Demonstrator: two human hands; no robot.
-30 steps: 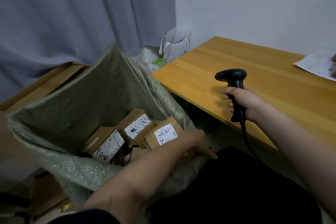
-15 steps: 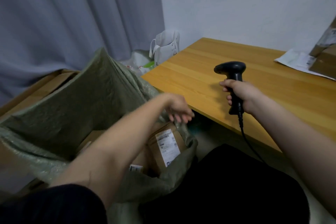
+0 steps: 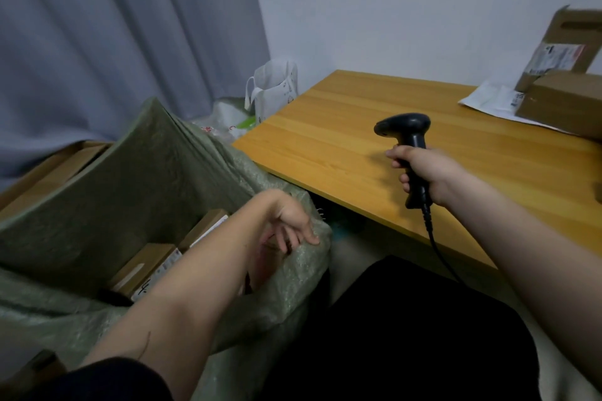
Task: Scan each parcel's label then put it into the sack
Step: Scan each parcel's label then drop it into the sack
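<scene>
Now that the empty, loose-fingered left hand [image 3: 286,225] has lifted from the green woven sack [image 3: 136,179], lower left, the right hand [image 3: 423,172] grips the black handheld scanner [image 3: 408,143], so next parcel's probably up.

Green woven sack [image 3: 156,185], dull olive, with a fine mesh sheen. Brown cardboard parcels [image 3: 146,265] inside it, white labels on them. Black scanner [image 3: 405,132] with a black cable. Honey-yellow wooden table [image 3: 342,140], grain running in stripes. Grey-blue curtain [image 3: 114,36], white wall [image 3: 407,3], white bag [image 3: 277,88] with a green patch beside it.
</scene>
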